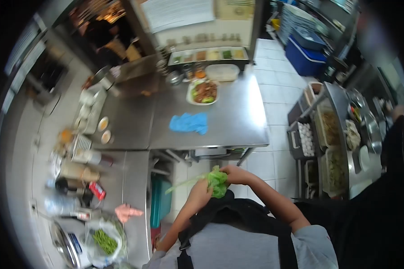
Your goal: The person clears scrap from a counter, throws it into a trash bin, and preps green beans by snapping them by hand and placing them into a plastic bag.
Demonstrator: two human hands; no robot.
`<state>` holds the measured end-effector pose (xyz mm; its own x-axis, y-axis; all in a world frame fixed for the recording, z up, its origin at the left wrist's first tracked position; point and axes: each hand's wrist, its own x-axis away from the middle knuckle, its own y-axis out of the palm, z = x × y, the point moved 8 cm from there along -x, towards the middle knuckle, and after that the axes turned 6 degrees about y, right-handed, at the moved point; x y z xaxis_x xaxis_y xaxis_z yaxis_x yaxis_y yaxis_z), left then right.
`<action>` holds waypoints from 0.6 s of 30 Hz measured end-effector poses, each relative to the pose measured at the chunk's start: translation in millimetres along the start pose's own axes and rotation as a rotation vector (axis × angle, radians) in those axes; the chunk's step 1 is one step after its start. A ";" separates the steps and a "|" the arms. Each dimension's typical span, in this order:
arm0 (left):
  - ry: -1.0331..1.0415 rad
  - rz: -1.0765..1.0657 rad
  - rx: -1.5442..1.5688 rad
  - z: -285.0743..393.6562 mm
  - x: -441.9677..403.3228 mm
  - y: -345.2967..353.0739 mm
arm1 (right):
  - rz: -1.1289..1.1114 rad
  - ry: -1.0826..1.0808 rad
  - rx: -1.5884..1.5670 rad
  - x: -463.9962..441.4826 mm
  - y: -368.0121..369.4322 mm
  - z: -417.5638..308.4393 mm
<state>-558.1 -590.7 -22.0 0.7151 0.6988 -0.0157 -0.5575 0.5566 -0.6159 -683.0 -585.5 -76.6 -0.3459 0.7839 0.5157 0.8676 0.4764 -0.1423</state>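
Close to my body, below the front edge of the steel table, my left hand is closed around a bunch of green leaves. The fingers of my right hand grip the same leaves from the other side. Thin pale stems stick out to the left past my left hand. A crumpled blue cloth lies on the steel table, and behind it is a white plate of meat and greens.
A pink cloth and a bag of green vegetables are on the left counter. Bottles line that side. An ingredient tray stands at the back. On the right are eggs, food bins and a person in dark clothing.
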 end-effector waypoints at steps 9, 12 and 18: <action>0.324 -0.142 -0.263 59.8 -189.0 58.3 | 0.080 -0.028 -1.113 60.6 -131.8 54.5; 0.409 -0.110 -0.261 87.5 -257.6 84.0 | 0.334 0.014 -1.237 72.6 -192.6 91.8; 0.586 -0.058 0.081 177.3 -360.9 111.1 | 1.143 -0.092 -1.245 139.2 -350.5 176.1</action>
<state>-952.9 -701.4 55.0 0.8463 0.3148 -0.4298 -0.5243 0.6355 -0.5669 -1098.1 -573.2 -103.7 0.6324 0.5208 0.5734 0.3889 -0.8537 0.3463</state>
